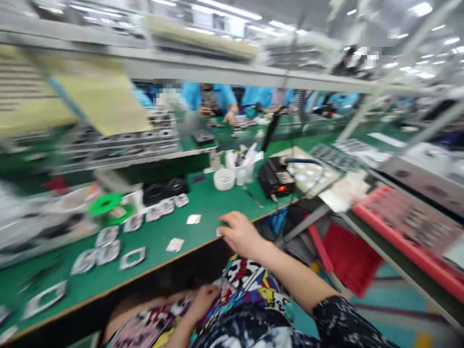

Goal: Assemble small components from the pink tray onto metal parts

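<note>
Over the front edge of the green bench [213, 212], my right hand [241, 234] is closed with curled fingers. A small white piece [218, 232] shows at its fingertips, partly hidden. Low over my lap, my left hand [207, 296] is closed and blurred; whatever may be in it cannot be made out. Two small white squares, one nearer the edge [175, 245] and one farther back [193, 219], lie left of my right hand. White ring-shaped frames [133, 258] and several round-cornered parts [108, 251] are spread along the bench to the left.
A black soldering station [277, 179] with a lit red display stands behind my right hand, beside a white round container [224, 179]. A green spool [111, 209] sits left. Right is a red tray [409, 237] of parts. Co-workers in blue sit across, beneath a shelf [217, 67].
</note>
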Demonstrator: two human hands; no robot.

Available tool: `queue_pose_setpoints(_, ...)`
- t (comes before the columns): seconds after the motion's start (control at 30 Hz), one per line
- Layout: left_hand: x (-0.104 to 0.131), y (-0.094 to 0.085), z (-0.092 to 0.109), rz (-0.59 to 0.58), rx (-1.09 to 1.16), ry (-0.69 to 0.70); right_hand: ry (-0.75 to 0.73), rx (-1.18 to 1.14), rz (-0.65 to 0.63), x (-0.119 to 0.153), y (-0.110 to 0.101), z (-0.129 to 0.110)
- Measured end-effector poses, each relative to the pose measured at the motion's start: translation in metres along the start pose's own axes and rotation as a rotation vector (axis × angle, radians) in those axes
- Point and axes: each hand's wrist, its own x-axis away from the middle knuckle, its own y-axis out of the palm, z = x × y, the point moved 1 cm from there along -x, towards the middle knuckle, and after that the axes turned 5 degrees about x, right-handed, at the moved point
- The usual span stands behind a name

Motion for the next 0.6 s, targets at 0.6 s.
queue_pose_setpoints(0.6, 0.017, -0.03, 0.045, 0.192, 0.334, 0.147, 0.455, -0.715, 0.312, 0.029, 0.002, -0.02)
